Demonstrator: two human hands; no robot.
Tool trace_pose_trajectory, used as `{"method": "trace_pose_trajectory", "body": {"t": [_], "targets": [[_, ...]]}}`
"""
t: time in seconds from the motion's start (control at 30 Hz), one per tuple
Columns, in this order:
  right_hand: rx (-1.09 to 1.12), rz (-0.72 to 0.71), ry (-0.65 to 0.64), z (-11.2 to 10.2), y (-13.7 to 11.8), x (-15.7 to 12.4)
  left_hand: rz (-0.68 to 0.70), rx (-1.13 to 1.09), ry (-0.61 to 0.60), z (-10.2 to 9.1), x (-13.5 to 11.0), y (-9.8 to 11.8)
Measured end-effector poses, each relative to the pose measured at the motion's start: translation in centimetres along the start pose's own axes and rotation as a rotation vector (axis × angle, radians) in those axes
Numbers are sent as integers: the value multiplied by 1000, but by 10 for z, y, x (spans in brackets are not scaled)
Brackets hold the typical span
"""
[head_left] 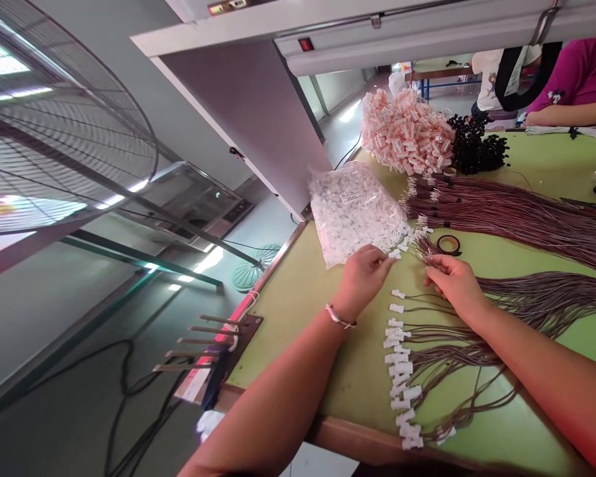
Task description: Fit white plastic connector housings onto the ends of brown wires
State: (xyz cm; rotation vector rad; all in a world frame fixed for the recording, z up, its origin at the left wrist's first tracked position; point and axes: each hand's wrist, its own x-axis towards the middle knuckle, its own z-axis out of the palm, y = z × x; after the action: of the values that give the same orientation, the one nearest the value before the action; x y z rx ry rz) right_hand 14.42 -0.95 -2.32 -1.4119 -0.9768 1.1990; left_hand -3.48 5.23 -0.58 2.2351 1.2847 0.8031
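Observation:
My left hand [363,277] is closed in a pinch, with a small white plastic connector [395,254] at its fingertips. Other loose white connectors [404,243] lie just beyond it. Thin brown wires [424,246] with bare-looking tips are at the fingers of my right hand [453,283], which is pinched on them. Below both hands, a column of white connectors [401,368] fitted on brown wires runs down the green table [288,305]. A clear bag [357,212] full of white connectors rests ahead of my left hand.
A black tape roll [447,244] sits beyond my right hand, near long bundles of brown wires [516,215]. Farther back are heaps of pink-white connectors [407,132] and black parts [479,146]. A pegged rack [238,338] edges the table; a large fan [69,119] stands left. People [576,79] sit opposite.

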Motion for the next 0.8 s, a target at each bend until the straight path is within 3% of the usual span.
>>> {"method": "trace_pose_trajectory", "body": {"t": [0.07,0.2,0.43,0.57,0.7,0.8], "targets": [[-13,-31,-1,3,1,-1,64,153,105,14,5,-3],[-93,-83,-22,5,0,-3,81,392,-8,31,10,-10],[-211,-180,-12,1,-1,-2,32,412,-76,23,5,-7],[-248,-237,-27,0,3,-2,-118,88,27,11,0,1],[-311,-248,-43,-1,2,-4,-374,-521,-156,4,-10,13],[-383,-265,-52,-1,0,-5,-434,-792,-246,5,-13,17]]}}
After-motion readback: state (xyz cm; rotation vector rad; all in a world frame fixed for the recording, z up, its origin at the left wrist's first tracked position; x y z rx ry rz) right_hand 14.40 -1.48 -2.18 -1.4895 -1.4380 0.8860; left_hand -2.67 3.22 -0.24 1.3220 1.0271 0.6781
